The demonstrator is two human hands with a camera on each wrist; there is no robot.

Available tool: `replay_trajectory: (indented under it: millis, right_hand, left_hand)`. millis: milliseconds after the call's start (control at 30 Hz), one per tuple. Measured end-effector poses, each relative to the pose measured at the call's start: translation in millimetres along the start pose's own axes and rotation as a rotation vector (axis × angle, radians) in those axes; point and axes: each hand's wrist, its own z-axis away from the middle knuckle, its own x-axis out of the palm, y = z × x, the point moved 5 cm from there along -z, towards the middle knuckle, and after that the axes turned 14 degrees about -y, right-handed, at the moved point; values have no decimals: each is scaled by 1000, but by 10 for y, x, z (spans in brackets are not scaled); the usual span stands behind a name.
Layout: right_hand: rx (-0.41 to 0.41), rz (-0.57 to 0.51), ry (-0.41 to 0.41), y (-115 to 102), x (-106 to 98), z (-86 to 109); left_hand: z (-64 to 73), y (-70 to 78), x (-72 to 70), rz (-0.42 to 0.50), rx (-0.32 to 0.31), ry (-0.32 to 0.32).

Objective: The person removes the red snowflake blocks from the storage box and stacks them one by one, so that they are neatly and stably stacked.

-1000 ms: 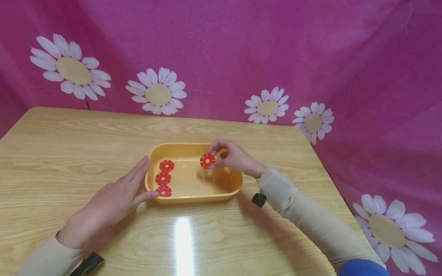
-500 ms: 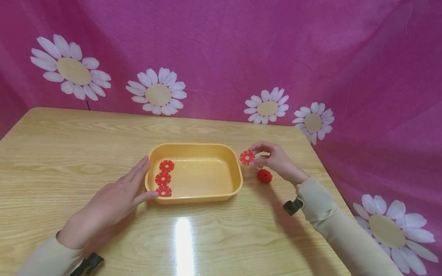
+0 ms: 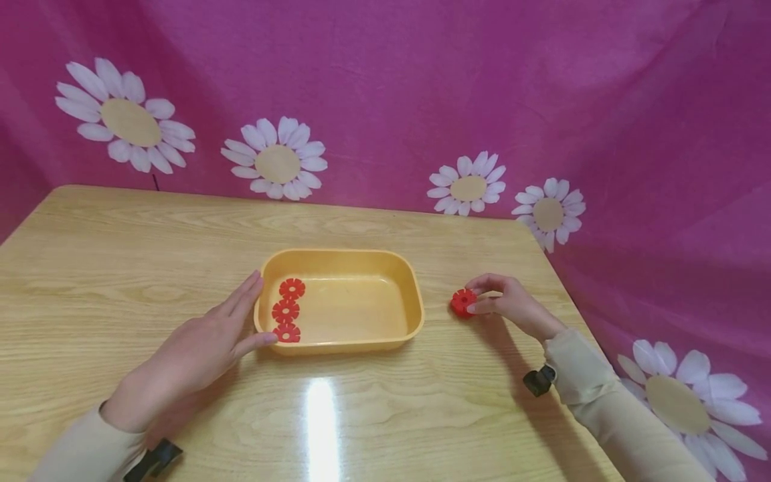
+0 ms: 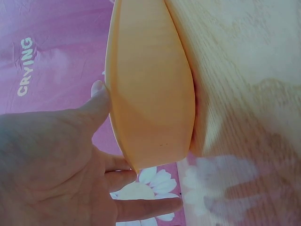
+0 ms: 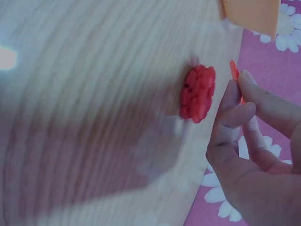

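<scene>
A person's right hand [image 3: 517, 306] pinches a slotted red disc [image 5: 234, 70] between thumb and fingertips, a stretch of wood-grain table [image 3: 181, 248] separating it from the yellow tray [image 3: 352, 311] to its left, the table's right edge close on its other side. A stack of red discs [image 5: 197, 94] sits just below the held piece, apart from it; three flat red discs [image 3: 277, 311] line the tray beside the left hand [image 3: 195, 349], its straightened fingers and thumb spread against the rim; white lettering [image 4: 24, 67] on the pink cloth [image 4: 66, 61] reads "CRYING"
</scene>
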Motion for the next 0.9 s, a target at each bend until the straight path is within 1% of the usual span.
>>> replay_trajectory:
  millis: [167, 333, 533, 633, 800, 900]
  right_hand:
    - [23, 2, 9, 62, 4, -3]
    - [8, -45, 6, 97, 26, -16]
    - [-6, -59, 32, 103, 8, 8]
    - [-5, -55, 42, 46, 20, 19]
    - [20, 7, 54, -139, 64, -9]
    - [2, 23, 43, -278, 121, -53]
  left_hand:
    - [4, -3, -1, 2, -11, -6]
    - [9, -1, -3, 0, -4, 2]
    - [7, -5, -2, -1, -2, 3]
    - [5, -5, -3, 2, -3, 0]
    - [0, -5, -3, 4, -6, -2]
    - [-5, -10, 4, 5, -8, -4]
